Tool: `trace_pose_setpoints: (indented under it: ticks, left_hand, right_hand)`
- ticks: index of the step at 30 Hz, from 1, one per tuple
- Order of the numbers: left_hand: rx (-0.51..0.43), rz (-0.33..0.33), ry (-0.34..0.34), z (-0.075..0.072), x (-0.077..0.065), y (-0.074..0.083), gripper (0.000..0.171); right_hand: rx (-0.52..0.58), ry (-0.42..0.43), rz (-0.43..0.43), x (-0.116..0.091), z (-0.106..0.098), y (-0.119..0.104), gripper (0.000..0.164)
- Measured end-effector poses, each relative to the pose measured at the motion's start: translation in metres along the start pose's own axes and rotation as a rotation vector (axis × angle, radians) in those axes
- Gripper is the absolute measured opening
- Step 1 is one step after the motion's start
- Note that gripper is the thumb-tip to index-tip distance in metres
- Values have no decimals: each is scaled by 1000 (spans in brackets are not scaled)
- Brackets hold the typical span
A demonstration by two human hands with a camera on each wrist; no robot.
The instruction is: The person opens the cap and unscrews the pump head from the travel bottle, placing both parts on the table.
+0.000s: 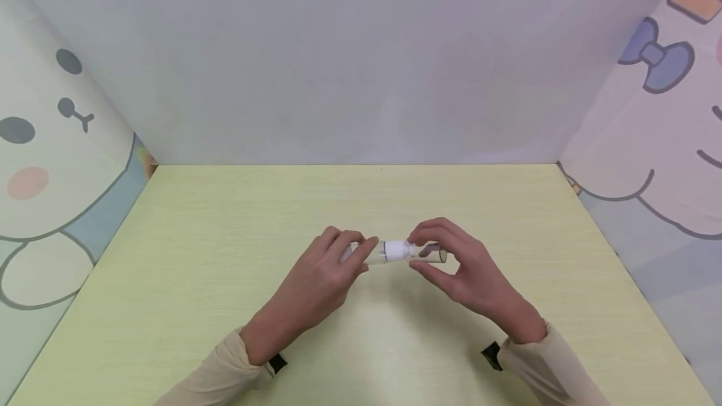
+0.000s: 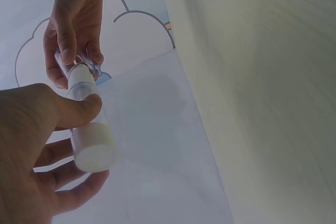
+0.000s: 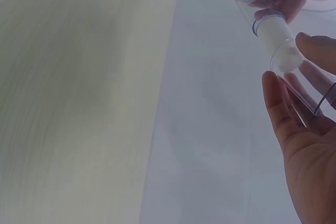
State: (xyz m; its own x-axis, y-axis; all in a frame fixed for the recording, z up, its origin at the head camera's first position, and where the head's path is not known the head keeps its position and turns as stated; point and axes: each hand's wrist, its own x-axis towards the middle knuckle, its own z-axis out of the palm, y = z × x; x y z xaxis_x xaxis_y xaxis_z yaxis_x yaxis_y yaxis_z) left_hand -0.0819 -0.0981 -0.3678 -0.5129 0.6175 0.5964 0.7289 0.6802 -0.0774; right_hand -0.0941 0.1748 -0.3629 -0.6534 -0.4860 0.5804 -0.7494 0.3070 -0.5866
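A transparent, cylindrical, white-collared bottle (image 1: 376, 257), held by the left hand (image 1: 329, 268), points sideways above the pale-yellow wood-grain table (image 1: 225, 224). At the bottle's collared end, the right hand (image 1: 470, 265) grips a transparent tubular cap (image 1: 437, 255). Beyond the bottle stands a grey-white wall (image 1: 361, 67); cartoon-printed panels (image 1: 51, 205) flank it.

The left hand (image 1: 329, 268) and right hand (image 1: 467, 260) face each other, fingers (image 3: 275, 98) bent.

Above the table (image 1: 225, 218), the bottle (image 2: 93, 148) is in the left hand (image 1: 327, 268); the cap (image 1: 437, 257), at its right end, is in the right hand (image 1: 468, 262). Behind: back panel (image 1: 361, 61).
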Motion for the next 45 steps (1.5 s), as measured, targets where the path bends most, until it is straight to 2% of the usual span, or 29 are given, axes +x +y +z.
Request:
trace_pose_setpoints:
  ticks: [6,12,18,28,45]
  left_hand:
    - [4,-9,-15,-1,-3,-1,49]
    - [3,-21,-29,-1,-6,-3,49]
    - [-7,-29,-16,-1,-6,-5,50]
    - [-18,-30,17,0,-9,-7,52]
    - [-34,-45,14,1,-12,-8,50]
  right_hand:
    - [-43,-5,4,0,-6,4,46]
    - [-96,-22,51,2,-10,6,44]
    - [-143,-53,75,4,-15,12,43]
    - [-256,-120,85,3,-17,39,37]
    - [-365,-242,257,-4,-19,78,28]
